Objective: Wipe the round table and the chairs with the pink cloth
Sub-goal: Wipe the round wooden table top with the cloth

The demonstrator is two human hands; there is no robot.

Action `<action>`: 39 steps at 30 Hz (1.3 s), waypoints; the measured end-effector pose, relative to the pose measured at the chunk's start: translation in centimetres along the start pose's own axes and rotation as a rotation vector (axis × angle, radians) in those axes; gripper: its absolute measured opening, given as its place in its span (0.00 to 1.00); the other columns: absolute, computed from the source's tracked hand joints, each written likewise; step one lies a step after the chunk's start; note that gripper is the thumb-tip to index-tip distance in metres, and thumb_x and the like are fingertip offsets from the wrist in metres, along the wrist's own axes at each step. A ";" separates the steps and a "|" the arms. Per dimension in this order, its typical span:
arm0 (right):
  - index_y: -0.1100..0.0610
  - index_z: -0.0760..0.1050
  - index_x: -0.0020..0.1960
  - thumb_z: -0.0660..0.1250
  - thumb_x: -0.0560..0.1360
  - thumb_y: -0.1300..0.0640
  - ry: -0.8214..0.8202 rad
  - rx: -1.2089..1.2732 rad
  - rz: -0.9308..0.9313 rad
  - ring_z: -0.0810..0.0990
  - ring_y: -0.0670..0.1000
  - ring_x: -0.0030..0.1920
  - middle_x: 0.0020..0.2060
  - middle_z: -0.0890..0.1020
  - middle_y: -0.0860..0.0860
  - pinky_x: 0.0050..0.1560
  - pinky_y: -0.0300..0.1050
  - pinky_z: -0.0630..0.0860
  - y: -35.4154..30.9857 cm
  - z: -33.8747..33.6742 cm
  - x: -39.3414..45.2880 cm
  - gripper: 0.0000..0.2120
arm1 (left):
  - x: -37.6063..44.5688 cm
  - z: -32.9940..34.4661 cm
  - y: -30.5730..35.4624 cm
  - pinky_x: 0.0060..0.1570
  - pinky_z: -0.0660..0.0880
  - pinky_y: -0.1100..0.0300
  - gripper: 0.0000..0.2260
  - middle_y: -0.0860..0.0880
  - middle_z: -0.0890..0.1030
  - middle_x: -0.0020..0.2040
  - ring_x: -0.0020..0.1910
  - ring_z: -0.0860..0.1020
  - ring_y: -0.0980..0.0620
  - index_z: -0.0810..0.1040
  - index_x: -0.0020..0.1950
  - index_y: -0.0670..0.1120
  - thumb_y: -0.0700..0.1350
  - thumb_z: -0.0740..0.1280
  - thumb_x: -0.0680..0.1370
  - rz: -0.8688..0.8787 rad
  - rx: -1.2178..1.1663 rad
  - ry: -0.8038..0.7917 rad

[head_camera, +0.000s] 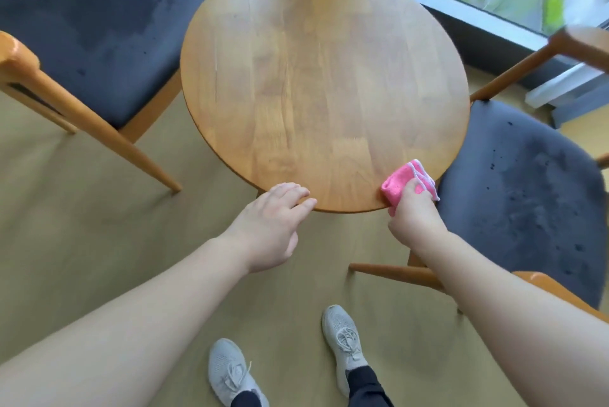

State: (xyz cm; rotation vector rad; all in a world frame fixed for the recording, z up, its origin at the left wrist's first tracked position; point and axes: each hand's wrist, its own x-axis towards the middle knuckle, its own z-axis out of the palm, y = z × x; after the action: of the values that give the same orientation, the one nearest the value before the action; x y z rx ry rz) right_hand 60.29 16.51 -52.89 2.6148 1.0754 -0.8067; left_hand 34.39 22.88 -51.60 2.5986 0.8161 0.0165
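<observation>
Altogether one round table (323, 77), two chairs (99, 31), one pink cloth (400, 181), two hands (273, 228).

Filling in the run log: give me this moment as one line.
stage: wiping table | right hand: grips pink cloth at round table near edge | left hand: fingers rest on rim | chairs: untouched now

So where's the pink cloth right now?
In the head view, the pink cloth lies on the round table's near-right edge, gripped by the right hand.
</observation>
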 end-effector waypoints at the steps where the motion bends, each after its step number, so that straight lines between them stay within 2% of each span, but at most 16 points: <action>1: 0.63 0.41 0.77 0.62 0.78 0.60 0.030 -0.058 -0.058 0.75 0.60 0.57 0.66 0.68 0.64 0.44 0.47 0.71 0.7 -0.1 0.2 0.37 | 0.1 0.2 0.5 0.72 0.54 0.57 0.24 0.46 0.66 0.71 0.73 0.60 0.46 0.66 0.72 0.44 0.39 0.62 0.75 -0.004 -0.005 0.016; 4: 0.66 0.52 0.75 0.62 0.78 0.59 0.144 -0.319 -0.274 0.77 0.59 0.52 0.59 0.76 0.59 0.39 0.46 0.67 2.3 -1.4 0.6 0.31 | 0.7 0.6 1.9 0.70 0.61 0.54 0.24 0.43 0.71 0.68 0.70 0.66 0.44 0.71 0.69 0.41 0.37 0.64 0.73 -0.015 -0.015 0.066; 5: 0.67 0.57 0.73 0.66 0.75 0.60 0.229 -0.435 -0.406 0.79 0.58 0.49 0.56 0.77 0.58 0.36 0.45 0.67 2.8 -1.8 0.8 0.31 | 1.0 0.8 2.2 0.69 0.62 0.53 0.24 0.43 0.71 0.68 0.70 0.67 0.43 0.71 0.69 0.41 0.37 0.65 0.72 -0.026 -0.016 0.076; 7: 0.71 0.72 0.61 0.79 0.60 0.64 0.317 -0.618 -0.633 0.80 0.60 0.38 0.47 0.80 0.61 0.30 0.45 0.70 3.6 -2.4 1.4 0.32 | 1.5 1.3 3.0 0.68 0.64 0.52 0.23 0.43 0.73 0.67 0.68 0.68 0.43 0.72 0.68 0.40 0.36 0.65 0.72 -0.053 -0.016 0.091; 8: 0.71 0.76 0.55 0.81 0.53 0.65 0.369 -0.632 -0.738 0.80 0.61 0.37 0.45 0.80 0.63 0.31 0.48 0.75 4.1 -2.6 1.9 0.32 | 1.9 1.6 3.3 0.67 0.65 0.51 0.23 0.42 0.73 0.66 0.68 0.69 0.42 0.73 0.67 0.40 0.36 0.66 0.71 -0.065 -0.014 0.094; 10: 0.72 0.76 0.56 0.80 0.55 0.65 0.400 -0.687 -0.921 0.79 0.67 0.51 0.54 0.78 0.68 0.48 0.57 0.80 4.9 -2.8 3.2 0.31 | 2.5 2.0 4.0 0.66 0.67 0.50 0.23 0.42 0.74 0.65 0.67 0.70 0.42 0.74 0.66 0.40 0.35 0.67 0.71 -0.091 -0.014 0.105; 12: 0.71 0.69 0.68 0.73 0.66 0.64 0.376 -0.743 -1.074 0.70 0.69 0.67 0.65 0.71 0.70 0.65 0.64 0.70 5.8 -2.8 4.5 0.32 | 3.2 2.4 4.5 0.65 0.69 0.48 0.23 0.42 0.73 0.66 0.67 0.69 0.42 0.73 0.67 0.40 0.35 0.66 0.71 -0.117 -0.021 0.113; 14: 0.67 0.61 0.74 0.68 0.71 0.64 0.323 -0.772 -1.159 0.61 0.67 0.72 0.71 0.64 0.68 0.71 0.65 0.60 6.2 -2.7 5.5 0.34 | 3.8 2.7 4.8 0.64 0.70 0.48 0.24 0.43 0.73 0.66 0.68 0.69 0.42 0.72 0.67 0.40 0.36 0.66 0.71 -0.131 -0.014 0.113; 16: 0.65 0.58 0.75 0.68 0.73 0.63 0.296 -0.763 -1.225 0.59 0.65 0.73 0.72 0.62 0.66 0.71 0.63 0.56 6.1 -2.5 6.3 0.34 | 4.1 2.9 4.7 0.65 0.68 0.48 0.24 0.43 0.72 0.67 0.69 0.68 0.43 0.72 0.68 0.41 0.36 0.65 0.72 -0.146 -0.003 0.117; 20: 0.65 0.56 0.75 0.66 0.78 0.56 0.317 -0.682 -1.296 0.57 0.64 0.74 0.74 0.59 0.65 0.74 0.62 0.56 6.2 -1.8 8.0 0.32 | 3.6 2.9 4.6 0.65 0.69 0.48 0.24 0.43 0.73 0.66 0.68 0.68 0.42 0.71 0.69 0.41 0.36 0.64 0.72 -0.184 0.002 0.144; 25: 0.62 0.44 0.78 0.58 0.77 0.55 0.408 -0.648 -1.362 0.46 0.61 0.77 0.76 0.48 0.61 0.76 0.57 0.44 5.1 -0.1 8.4 0.35 | 1.5 2.6 3.9 0.62 0.72 0.47 0.24 0.41 0.77 0.61 0.63 0.74 0.40 0.75 0.65 0.38 0.33 0.67 0.68 -0.183 0.015 0.219; 28: 0.63 0.46 0.78 0.57 0.80 0.57 0.459 -0.582 -1.386 0.47 0.61 0.77 0.76 0.48 0.61 0.76 0.58 0.47 3.8 1.6 7.5 0.32 | -0.2 2.8 3.5 0.58 0.75 0.48 0.24 0.41 0.78 0.59 0.61 0.76 0.40 0.76 0.63 0.38 0.31 0.68 0.67 -0.231 -0.009 0.272; 30: 0.63 0.45 0.78 0.57 0.81 0.57 0.459 -0.538 -1.386 0.50 0.62 0.77 0.76 0.50 0.62 0.74 0.62 0.55 2.9 2.2 6.7 0.31 | -1.6 2.8 3.0 0.57 0.76 0.48 0.24 0.42 0.79 0.58 0.60 0.76 0.40 0.77 0.63 0.38 0.31 0.68 0.67 -0.276 -0.022 0.298; 33: 0.65 0.50 0.76 0.57 0.80 0.58 0.452 -0.533 -1.345 0.53 0.63 0.75 0.74 0.54 0.65 0.73 0.63 0.57 1.1 2.7 4.8 0.29 | -4.0 2.7 2.1 0.55 0.76 0.48 0.24 0.41 0.79 0.57 0.58 0.77 0.40 0.78 0.62 0.38 0.31 0.69 0.66 -0.338 -0.008 0.322; 36: 0.69 0.60 0.73 0.46 0.81 0.55 0.443 -0.490 -1.283 0.57 0.64 0.73 0.72 0.62 0.68 0.70 0.64 0.53 -1.5 3.4 2.4 0.25 | -6.3 2.8 1.1 0.56 0.75 0.49 0.22 0.42 0.80 0.56 0.57 0.77 0.40 0.78 0.62 0.39 0.33 0.69 0.67 -0.399 -0.002 0.326; 39: 0.69 0.61 0.73 0.46 0.81 0.53 0.444 -0.504 -1.221 0.57 0.66 0.73 0.72 0.61 0.69 0.71 0.61 0.45 -4.8 4.5 0.6 0.27 | -8.6 2.9 -0.3 0.54 0.73 0.51 0.16 0.44 0.81 0.51 0.52 0.78 0.42 0.79 0.58 0.41 0.38 0.69 0.70 -0.484 -0.001 0.331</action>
State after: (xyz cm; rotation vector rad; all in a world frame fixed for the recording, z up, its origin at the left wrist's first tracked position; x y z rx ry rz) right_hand 55.52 18.61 -56.86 1.5381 2.6132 -0.0013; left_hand 27.49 17.23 -53.44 2.3590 1.5412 0.3122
